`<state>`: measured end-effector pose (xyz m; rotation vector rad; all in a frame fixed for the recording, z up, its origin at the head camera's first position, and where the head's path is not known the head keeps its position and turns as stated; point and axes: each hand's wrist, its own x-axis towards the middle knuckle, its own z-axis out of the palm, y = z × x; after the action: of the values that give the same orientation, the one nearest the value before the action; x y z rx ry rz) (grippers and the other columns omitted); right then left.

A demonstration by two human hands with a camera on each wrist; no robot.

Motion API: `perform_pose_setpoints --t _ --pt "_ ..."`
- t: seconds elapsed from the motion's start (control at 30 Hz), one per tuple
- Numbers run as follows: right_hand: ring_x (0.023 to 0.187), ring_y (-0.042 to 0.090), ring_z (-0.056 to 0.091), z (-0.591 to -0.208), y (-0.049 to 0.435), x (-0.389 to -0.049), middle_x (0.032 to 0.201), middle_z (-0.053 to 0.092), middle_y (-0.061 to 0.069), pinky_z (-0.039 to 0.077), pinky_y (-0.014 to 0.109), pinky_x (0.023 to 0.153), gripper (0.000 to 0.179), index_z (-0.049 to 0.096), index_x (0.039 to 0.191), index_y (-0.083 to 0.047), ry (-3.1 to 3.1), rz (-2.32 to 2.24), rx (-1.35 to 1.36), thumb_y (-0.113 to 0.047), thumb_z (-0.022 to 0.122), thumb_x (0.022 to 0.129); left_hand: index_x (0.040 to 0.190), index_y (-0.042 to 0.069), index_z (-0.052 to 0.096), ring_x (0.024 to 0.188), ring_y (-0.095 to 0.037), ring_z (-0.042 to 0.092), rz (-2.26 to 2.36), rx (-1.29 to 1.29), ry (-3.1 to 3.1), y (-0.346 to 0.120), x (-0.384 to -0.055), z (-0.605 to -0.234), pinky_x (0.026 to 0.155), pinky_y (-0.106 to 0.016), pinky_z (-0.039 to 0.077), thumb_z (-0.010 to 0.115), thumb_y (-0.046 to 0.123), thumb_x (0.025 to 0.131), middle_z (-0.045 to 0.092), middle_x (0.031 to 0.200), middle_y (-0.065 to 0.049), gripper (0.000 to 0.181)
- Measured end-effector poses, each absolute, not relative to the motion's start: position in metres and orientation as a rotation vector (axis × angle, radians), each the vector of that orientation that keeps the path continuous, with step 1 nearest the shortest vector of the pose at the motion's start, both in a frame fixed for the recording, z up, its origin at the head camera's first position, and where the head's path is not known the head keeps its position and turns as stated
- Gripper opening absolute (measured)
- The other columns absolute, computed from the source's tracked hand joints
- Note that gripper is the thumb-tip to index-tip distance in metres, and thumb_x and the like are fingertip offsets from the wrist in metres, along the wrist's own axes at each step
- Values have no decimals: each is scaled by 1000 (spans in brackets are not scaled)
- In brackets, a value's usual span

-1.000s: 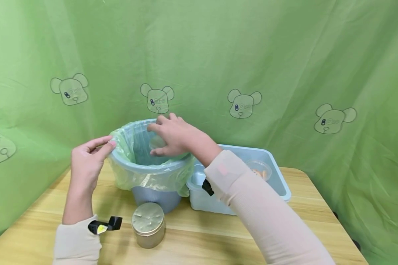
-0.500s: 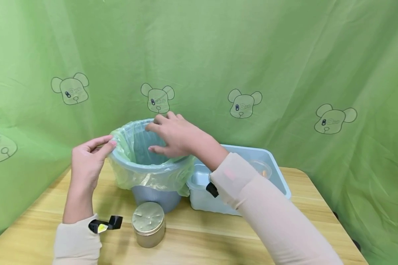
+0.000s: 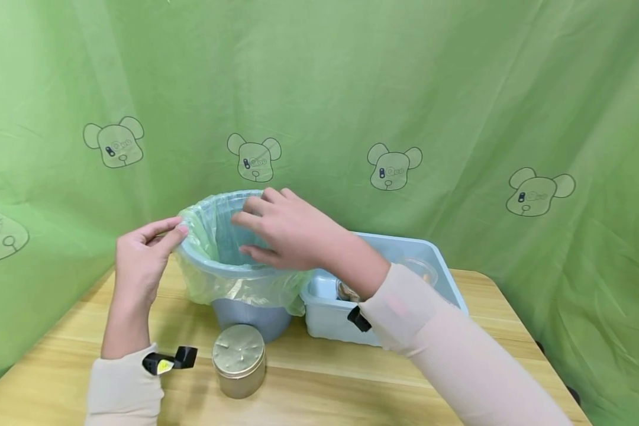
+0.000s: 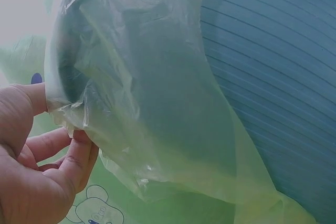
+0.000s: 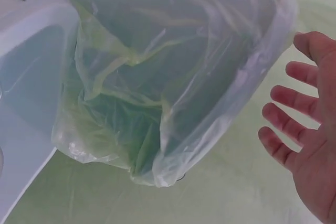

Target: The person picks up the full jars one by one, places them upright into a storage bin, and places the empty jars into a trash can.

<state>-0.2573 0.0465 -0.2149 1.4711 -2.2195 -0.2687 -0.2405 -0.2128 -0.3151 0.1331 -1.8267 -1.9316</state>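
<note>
A blue bin (image 3: 245, 272), lined with a thin translucent green bag (image 3: 199, 236), stands left of centre in the head view. At its left rim my left hand (image 3: 141, 257) pinches the bag's edge against the rim between thumb and fingers; the left wrist view shows this hand (image 4: 47, 156) from close by. My right hand (image 3: 293, 234) is over the right side of the bin's mouth and hides part of the rim. In the right wrist view the right hand (image 5: 310, 124) has its fingers spread and holds nothing. The bin's bottom is hidden.
A light blue tub (image 3: 436, 254) right of the bin holds a clear round container (image 3: 422, 270) and a brownish thing (image 3: 346, 291), partly behind my right arm. A metal tin (image 3: 238, 361) stands before the bin on the wooden table (image 3: 319, 384). A green curtain (image 3: 319, 89) hangs behind.
A pale, see-through round thing under my right hand has gone from sight inside the bin. The right hand has drawn back slightly to the right and nearer. My left hand stays put.
</note>
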Motion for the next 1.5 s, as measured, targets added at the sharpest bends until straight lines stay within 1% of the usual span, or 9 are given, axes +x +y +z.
perform_pose_setpoints --t 0.23,0.47,0.7,0.93,1.17,1.33,1.5 --pt "101 26 57 -222 50 -240 116 64 3 48 39 88 39 64 132 -14 -2051 -242 1555 -38 61 101 116 4 77 84 -7 65 -1929 129 -1830 -213 -240 -315 70 -16 51 84 15 87 75 95 7 32" --pt "97 24 57 -233 52 -226 114 64 2 47 36 82 37 64 129 -15 -1987 -284 1586 -37 61 100 117 2 76 85 -7 65 -1931 124 -1829 -213 -240 -315 70 -16 51 84 15 87 74 97 7 33" --pt "96 23 56 -246 53 -215 110 63 1 45 35 79 35 64 124 -16 -1941 -327 1608 -39 63 98 118 1 75 86 -7 65 -1926 108 -1838 -213 -241 -315 71 -15 51 84 16 87 74 97 8 36" --pt "96 22 55 -259 54 -204 109 63 0 46 35 80 34 62 123 -19 -1884 -333 1646 -39 64 96 118 1 75 84 -7 65 -1912 119 -1852 -214 -240 -315 68 -16 50 84 17 87 74 96 8 36" --pt "100 20 57 -273 53 -196 108 63 -2 45 34 82 31 62 121 -19 -1812 -336 1641 -39 60 97 118 2 75 85 -7 64 -1896 131 -1864 -214 -241 -315 68 -17 50 84 17 87 74 97 9 35" --pt "100 19 55 -283 51 -192 110 62 -3 45 33 83 33 63 122 -20 -1810 -368 1655 -41 60 97 119 1 75 86 -7 65 -1911 123 -1862 -214 -240 -315 69 -17 50 84 17 87 74 98 9 36" --pt "102 18 54 -298 50 -190 113 61 -5 43 32 84 37 63 126 -22 -1827 -419 1672 -45 60 97 120 0 74 86 -7 64 -1908 119 -1858 -213 -240 -314 67 -16 49 83 17 88 73 100 9 37"
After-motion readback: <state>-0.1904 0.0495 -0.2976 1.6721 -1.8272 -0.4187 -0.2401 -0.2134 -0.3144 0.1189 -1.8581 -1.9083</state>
